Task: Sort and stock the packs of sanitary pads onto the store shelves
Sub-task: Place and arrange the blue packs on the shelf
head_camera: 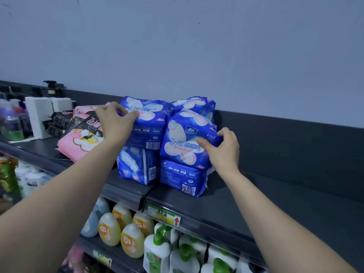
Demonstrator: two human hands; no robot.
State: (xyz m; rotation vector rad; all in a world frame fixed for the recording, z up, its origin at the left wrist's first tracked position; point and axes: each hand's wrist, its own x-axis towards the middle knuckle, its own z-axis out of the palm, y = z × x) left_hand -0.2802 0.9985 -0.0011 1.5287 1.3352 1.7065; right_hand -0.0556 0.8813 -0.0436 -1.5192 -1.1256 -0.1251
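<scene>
Several blue sanitary pad packs (pixel 136 166) stacked mid-frame on dark top shelf (pixel 275 194). Left hand (pixel 116 123) curled round top corner of upper left pack (pixel 149 123); right hand (pixel 222 148) pinching right edge of upper right pack (pixel 183 142). Pink pad packs (pixel 78 142) just left. Soap bottles (pixel 130 239) lower frame.

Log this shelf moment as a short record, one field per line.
place: top shelf, dark, against a pale wall
stock: blue packs stacked two high near the shelf's front edge
left hand: grips the upper left blue pack at its top
right hand: pinches the right edge of the upper right blue pack
beside: pink packs lying to the left
below: yellow bottles and green-pump bottles
</scene>
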